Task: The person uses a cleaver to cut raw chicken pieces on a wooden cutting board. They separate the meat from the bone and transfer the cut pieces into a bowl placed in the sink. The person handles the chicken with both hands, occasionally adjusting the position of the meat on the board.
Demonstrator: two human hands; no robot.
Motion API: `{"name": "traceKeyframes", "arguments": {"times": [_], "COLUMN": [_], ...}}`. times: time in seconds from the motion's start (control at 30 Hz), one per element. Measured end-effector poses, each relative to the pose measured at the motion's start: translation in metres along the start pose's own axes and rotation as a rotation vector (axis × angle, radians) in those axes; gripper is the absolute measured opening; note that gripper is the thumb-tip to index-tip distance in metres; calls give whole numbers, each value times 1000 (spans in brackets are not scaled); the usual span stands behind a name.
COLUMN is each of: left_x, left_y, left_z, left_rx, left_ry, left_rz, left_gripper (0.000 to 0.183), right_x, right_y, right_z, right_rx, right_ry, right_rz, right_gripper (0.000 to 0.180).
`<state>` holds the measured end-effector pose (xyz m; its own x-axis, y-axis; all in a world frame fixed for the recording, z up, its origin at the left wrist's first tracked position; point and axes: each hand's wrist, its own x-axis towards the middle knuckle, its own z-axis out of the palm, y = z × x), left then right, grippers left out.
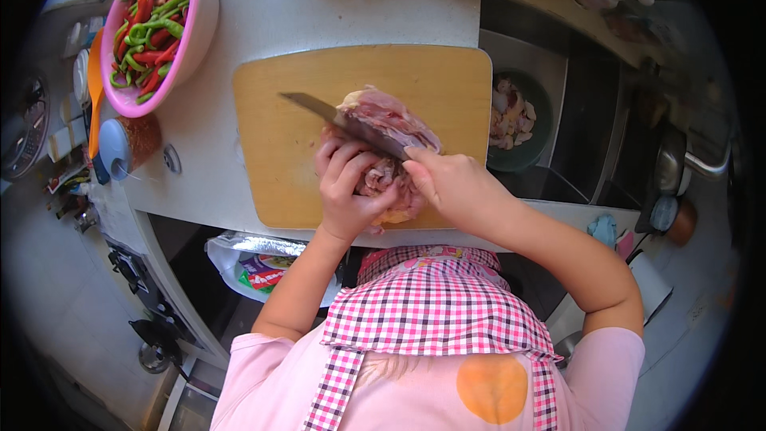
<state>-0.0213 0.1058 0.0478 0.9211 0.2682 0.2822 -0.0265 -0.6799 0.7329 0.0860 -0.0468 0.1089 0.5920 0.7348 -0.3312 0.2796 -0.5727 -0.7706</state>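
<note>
A raw poultry carcass, probably chicken (392,111), lies on a yellow-brown cutting board (287,161). My right hand (458,185) grips a kitchen knife (323,111), its handle hidden in my fist. The blade slants up to the left across the meat, with its tip over bare board. My left hand (347,185) clasps the near part of the meat (380,176) just below the blade, fingers curled over it. Whether the edge is cutting into the flesh cannot be made out.
A pink-rimmed basin (206,18) of red and green chillies stands at upper left, beside an orange spatula (94,90) and a blue-lidded jar (116,146). Right of the board, a dark green bowl (538,143) of meat pieces sits in the sink (553,72). A foil-lined bag (224,263) hangs below the counter edge.
</note>
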Motion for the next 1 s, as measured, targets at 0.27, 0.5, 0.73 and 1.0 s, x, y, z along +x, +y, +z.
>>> {"name": "traceKeyframes", "arguments": {"times": [0.27,0.5,0.73,1.0], "left_x": [3,-2,-2,-1], "left_y": [10,5,4,0], "left_z": [-5,-6,-5,-4], "left_rx": [48,22,31,-9], "left_ry": [-4,-20,-20,39], "left_rz": [-67,-64,-77,-82], "left_gripper": [39,40,38,37], "right_x": [43,-5,-2,83], "right_y": [17,10,10,11], "right_z": [-2,-22,-18,31], "right_rx": [279,313,61,55], "right_ry": [-6,104,-112,-98], "right_rz": [167,-23,65,-115], "right_gripper": [43,37,27,23]}}
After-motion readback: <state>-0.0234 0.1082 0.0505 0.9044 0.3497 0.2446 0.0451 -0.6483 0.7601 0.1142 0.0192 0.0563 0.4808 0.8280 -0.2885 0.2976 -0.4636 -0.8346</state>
